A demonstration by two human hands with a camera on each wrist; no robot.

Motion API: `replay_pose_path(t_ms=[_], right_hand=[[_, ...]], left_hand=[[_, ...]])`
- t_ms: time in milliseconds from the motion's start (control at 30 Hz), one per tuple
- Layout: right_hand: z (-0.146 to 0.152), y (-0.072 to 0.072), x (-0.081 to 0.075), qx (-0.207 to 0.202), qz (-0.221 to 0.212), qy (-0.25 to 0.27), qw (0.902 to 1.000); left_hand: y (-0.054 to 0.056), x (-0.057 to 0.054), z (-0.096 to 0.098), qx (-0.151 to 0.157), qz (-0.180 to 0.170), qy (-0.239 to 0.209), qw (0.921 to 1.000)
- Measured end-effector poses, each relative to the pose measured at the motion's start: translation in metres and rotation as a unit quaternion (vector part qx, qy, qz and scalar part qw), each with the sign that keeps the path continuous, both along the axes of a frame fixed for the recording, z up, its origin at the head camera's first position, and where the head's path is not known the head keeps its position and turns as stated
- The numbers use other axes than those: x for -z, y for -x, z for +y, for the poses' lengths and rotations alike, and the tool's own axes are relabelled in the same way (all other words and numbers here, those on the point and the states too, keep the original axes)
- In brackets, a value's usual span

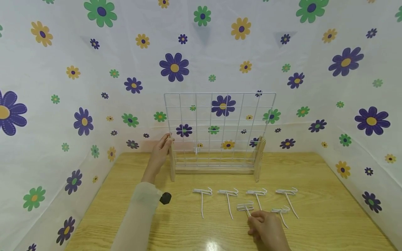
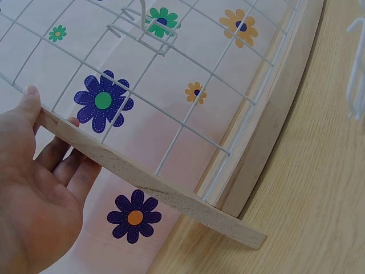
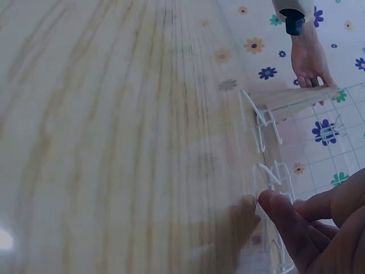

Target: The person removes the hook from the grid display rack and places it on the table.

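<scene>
A white wire grid panel (image 1: pixel 220 120) stands upright in a wooden stand (image 1: pixel 216 171). My left hand (image 1: pixel 161 153) holds the top of the stand's left wooden post (image 2: pixel 154 185), thumb on one side and fingers on the other. One white wire hook (image 1: pixel 196 150) hangs on the lower left part of the grid. On the table, my right hand (image 1: pixel 267 228) pinches the stem of a white wire hook (image 1: pixel 245 207) between thumb and fingers; the fingertips hide the stem's end. Another hook (image 1: pixel 280 210) lies just right of that hand.
Several more white hooks, among them one at the left (image 1: pixel 202 191) and one at the right (image 1: pixel 286 192), lie in a row before the stand. The wooden table (image 1: pixel 329 209) meets flower-patterned cloth (image 1: pixel 201 45) at the back and sides.
</scene>
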State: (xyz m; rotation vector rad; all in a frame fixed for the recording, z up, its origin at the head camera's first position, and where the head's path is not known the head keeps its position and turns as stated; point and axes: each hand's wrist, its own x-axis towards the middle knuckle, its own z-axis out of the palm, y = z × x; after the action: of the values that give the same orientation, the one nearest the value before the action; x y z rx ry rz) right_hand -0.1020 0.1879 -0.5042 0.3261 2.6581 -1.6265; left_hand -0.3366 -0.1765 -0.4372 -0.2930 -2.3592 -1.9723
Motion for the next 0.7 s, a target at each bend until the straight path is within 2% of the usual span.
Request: replay_pose_path(t_ms=[433,533,700], right_hand=[[-0.002,-0.001,-0.001,-0.023,-0.017,-0.064,0.9975],[-0.002,-0.001,0.0,-0.03,-0.018,-0.101,0.9943],[-0.001,0.0,0.0,-0.045,0.002,-0.17,0.9844]], left_hand=[[0.003,0.003,-0.001,0.0,-0.019,0.001,0.9998],[0.0,-0.003,0.0,0.004,-0.028,0.002,0.9996],[-0.013,-0.021,0.003,0.009,-0.037,0.008,0.9993]])
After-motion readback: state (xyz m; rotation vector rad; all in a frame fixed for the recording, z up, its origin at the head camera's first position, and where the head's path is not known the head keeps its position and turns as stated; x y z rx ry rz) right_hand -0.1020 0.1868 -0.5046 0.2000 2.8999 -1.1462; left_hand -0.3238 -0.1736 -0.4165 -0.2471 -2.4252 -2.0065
